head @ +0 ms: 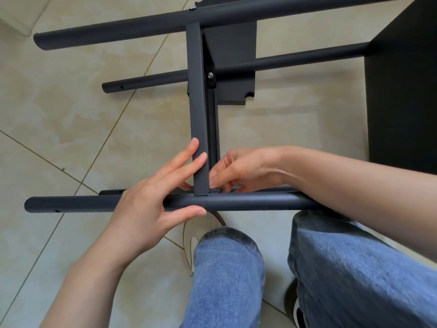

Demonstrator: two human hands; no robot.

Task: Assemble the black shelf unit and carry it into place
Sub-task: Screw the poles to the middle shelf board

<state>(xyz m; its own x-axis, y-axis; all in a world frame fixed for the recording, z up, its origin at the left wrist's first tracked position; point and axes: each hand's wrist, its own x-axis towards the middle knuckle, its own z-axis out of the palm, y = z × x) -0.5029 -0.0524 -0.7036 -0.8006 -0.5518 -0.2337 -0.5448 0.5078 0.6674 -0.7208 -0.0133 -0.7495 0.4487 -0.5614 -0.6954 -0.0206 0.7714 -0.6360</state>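
knees in blue jeans [227, 275] at the bottom, then the action right above them. left hand [151, 207] is spread over the near tube [248, 201], thumb hooked under it, straight fingers lying along the crossbar [198, 114] to steady the corner. right hand [238, 172] sits on the other side of that crossbar, fingertips pinched down at the joint on something small, i'd guess a screw but it's too hidden to say for sure. so the joint is basically between both hands, right one nearer the fastener side. near tube runs left-right, crossbar runs straight away from the body and meets it square. all matte black painted metal, round tubes with little holes near the ends, crossbar folded and angular. further out, a screw [210, 75] already sits where the crossbar crosses the middle tube [146, 82], then the far tube [118, 31], a flat black panel [233, 55], a black board [402, 91] at right, glossy beige floor tiles [59, 110].
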